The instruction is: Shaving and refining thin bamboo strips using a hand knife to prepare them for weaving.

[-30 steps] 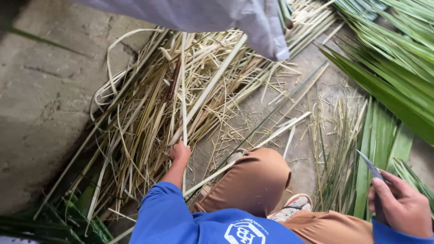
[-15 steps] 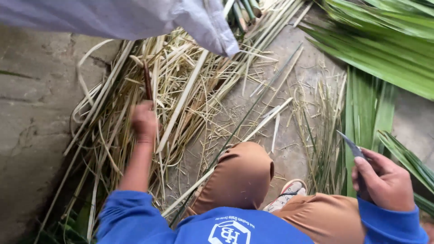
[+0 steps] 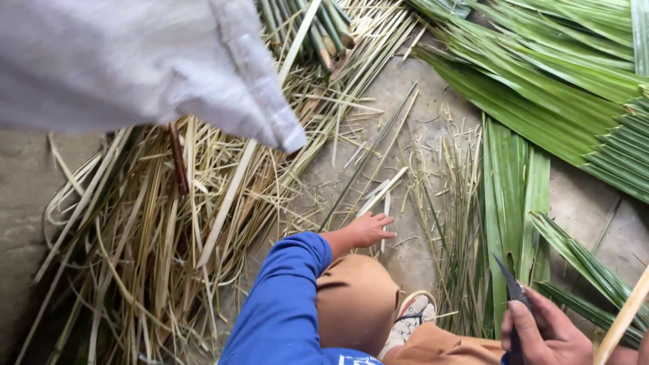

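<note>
Dry yellow straw (image 3: 155, 236) lies heaped on the concrete floor (image 3: 378, 135) to your left; green fronds (image 3: 541, 74) fan out to the right. From the head view, your left hand (image 3: 368, 230) reaches forward past your knee (image 3: 355, 297), fingers spread and loose, holding nothing, its tips just at a pale strip (image 3: 382, 192). That strip lies ahead of the hand, its long axis running up and to the right, away from you. Your left hand is much the nearer; your right hand (image 3: 541, 334) stays clenched on a knife (image 3: 510, 287) low at the right, blade pointing up. A white cloth (image 3: 135, 64) hangs across the top left. Half a second ago your left hand was up in the straw heap; it has since swung right and down to the strip, and the knife hand has barely shifted.
</note>
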